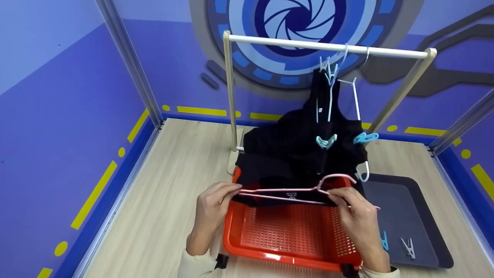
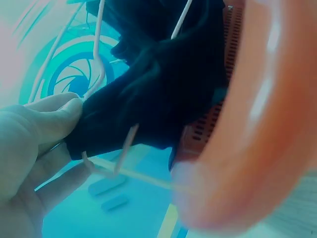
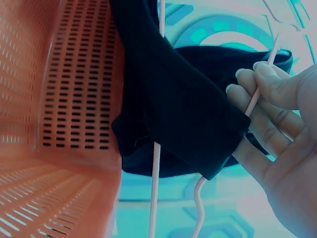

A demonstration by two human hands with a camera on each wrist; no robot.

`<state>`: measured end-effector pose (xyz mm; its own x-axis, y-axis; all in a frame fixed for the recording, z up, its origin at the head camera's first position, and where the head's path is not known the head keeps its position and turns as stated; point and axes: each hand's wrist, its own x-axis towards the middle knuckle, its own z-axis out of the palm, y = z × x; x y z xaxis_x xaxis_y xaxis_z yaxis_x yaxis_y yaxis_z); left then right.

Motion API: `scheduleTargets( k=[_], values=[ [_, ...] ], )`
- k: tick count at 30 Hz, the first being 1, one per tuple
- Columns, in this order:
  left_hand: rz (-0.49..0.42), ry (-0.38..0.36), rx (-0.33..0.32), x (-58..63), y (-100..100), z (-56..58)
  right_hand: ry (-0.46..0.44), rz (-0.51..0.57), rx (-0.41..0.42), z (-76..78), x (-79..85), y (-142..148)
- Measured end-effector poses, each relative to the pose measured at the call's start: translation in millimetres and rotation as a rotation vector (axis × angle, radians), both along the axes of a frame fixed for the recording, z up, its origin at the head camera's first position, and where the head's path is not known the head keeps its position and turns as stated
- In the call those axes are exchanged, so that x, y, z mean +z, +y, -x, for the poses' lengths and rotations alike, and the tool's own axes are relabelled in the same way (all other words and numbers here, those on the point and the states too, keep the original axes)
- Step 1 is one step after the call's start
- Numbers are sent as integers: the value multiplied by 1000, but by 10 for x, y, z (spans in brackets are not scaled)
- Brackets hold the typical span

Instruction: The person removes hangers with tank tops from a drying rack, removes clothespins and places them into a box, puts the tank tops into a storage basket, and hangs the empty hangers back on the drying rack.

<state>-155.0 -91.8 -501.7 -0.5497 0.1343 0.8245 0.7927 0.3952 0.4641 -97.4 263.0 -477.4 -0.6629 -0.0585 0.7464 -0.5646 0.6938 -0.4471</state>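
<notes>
Both hands hold a pink clothes hanger (image 1: 287, 189) above the front of the red basket, its hook pointing up and to the right. A black garment (image 3: 178, 104) with a small printed label hangs on it, and one hanger arm passes through the cloth. My left hand (image 1: 214, 204) pinches the hanger's left end; in the left wrist view its thumb and fingers also touch the cloth there. Near the base of the hook, my right hand (image 1: 357, 210) pinches the hanger's arm, as the right wrist view shows. Part of the garment is hidden behind the fingers.
The red basket (image 1: 293, 259) stands in front of a drying rack (image 1: 285, 41). Black clothing (image 1: 285, 127) hangs from the rack with blue and pale clothespins on it, beside a white hanger (image 1: 357, 102). On the right lies a grey tray (image 1: 401, 200) with clothespins (image 1: 408, 247).
</notes>
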Motion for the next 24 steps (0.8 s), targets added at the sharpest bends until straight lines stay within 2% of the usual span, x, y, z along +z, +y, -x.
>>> scheduleTargets(
  k=[6, 12, 17, 20, 24],
  values=[
    [-35, -12, 39, -12, -84, 12, 31, 29, -57, -15, -4, 96],
    [-54, -116, 87, -60, -126, -2, 56, 43, -104, -37, 10, 140],
    [-79, -212, 40, -74, -89, -26, 66, 49, -90, -44, 32, 129],
    [-96, -202, 36, -56, -71, -44, 58, 42, -71, -48, 46, 103],
    [-106, -130, 83, 4, -56, -55, 38, 42, -46, -61, 64, 60]
  ],
)
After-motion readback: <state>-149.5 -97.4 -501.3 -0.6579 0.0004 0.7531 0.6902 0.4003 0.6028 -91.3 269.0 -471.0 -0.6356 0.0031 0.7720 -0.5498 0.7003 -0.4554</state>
